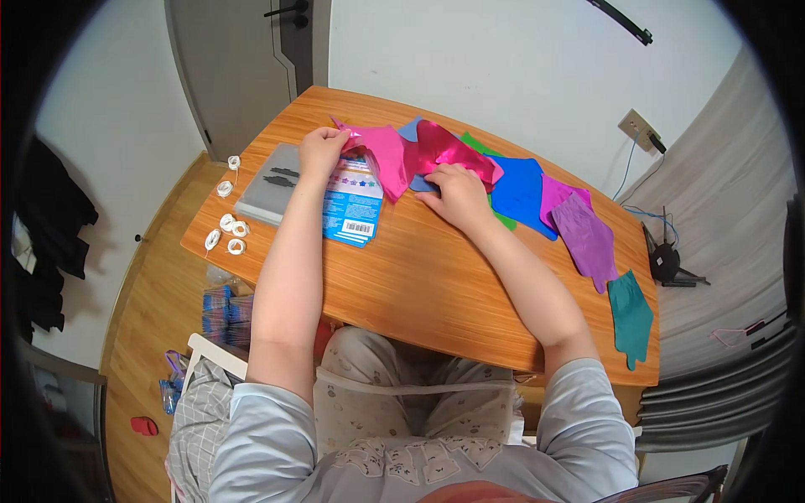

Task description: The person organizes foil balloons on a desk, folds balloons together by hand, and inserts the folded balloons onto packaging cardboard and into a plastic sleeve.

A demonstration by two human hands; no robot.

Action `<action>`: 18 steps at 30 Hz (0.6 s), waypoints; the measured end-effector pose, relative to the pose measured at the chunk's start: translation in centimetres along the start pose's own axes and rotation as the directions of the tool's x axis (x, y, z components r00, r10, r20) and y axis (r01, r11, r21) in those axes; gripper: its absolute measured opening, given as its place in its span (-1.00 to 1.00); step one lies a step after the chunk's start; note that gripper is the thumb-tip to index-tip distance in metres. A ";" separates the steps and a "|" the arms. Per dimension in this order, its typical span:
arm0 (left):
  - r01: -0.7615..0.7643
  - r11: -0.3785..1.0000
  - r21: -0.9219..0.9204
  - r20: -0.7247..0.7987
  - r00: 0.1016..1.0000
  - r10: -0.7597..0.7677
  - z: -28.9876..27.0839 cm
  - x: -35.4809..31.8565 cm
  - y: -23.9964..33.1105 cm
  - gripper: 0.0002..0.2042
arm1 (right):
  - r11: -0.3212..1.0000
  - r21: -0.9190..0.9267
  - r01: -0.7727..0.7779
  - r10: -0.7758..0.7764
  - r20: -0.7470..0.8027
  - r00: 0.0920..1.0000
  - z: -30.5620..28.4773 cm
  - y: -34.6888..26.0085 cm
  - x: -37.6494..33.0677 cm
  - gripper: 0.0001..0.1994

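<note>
"Pink shiny foil sheet [387,159]: where is it?"

"On the far part of the brown wooden worktop [402,272], left of centre, partly covering blue printed cards [348,214] in this view. The left hand [321,152] has its grip pinched narrow on the sheet's left end."

"The right hand [459,197]?"

"At the crimson glossy foil sheet's [444,144] near edge; I cannot tell if its grip holds anything."

"Room?"

"Wood grain shows along the near edge, rightward to the teal foil piece [631,317]; white string coils [236,246] line the left edge."
</note>
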State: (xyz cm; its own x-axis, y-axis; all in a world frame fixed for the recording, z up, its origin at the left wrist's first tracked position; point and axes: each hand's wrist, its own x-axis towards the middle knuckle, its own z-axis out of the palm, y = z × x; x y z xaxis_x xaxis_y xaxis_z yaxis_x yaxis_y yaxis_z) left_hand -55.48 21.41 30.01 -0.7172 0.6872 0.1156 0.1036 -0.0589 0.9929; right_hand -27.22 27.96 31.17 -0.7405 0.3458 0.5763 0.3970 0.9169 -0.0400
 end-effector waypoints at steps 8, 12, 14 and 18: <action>-0.015 1.000 -0.012 -0.033 0.999 0.015 1.5 0.3 1.1 -0.73 | 0.991 0.110 -0.078 0.081 -0.020 0.997 2.5 4.1 -0.6 -0.81; -0.044 0.999 0.009 -0.059 0.997 0.044 2.1 -0.1 1.4 -0.73 | 0.840 0.373 -0.394 0.453 -0.080 0.888 1.4 6.3 -0.3 -0.81; -0.061 0.998 0.020 -0.060 0.996 0.062 3.0 -0.4 1.6 -0.72 | 0.670 0.551 -0.497 0.644 -0.099 0.758 0.8 7.9 -0.6 -0.78; -0.137 0.942 0.307 -0.085 0.982 0.170 4.6 -1.4 1.8 -0.73 | 0.433 0.817 -0.381 0.767 -0.112 0.631 -0.2 10.1 -1.1 -0.75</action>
State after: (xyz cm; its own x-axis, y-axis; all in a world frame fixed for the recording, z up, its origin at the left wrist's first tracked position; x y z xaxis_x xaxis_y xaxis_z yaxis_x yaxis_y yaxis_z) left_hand -51.16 23.69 31.48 -0.7452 0.6028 0.2852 0.4071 0.0725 0.9105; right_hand -22.31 36.82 30.30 -0.1020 0.8995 0.4248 0.0113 0.4280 -0.9037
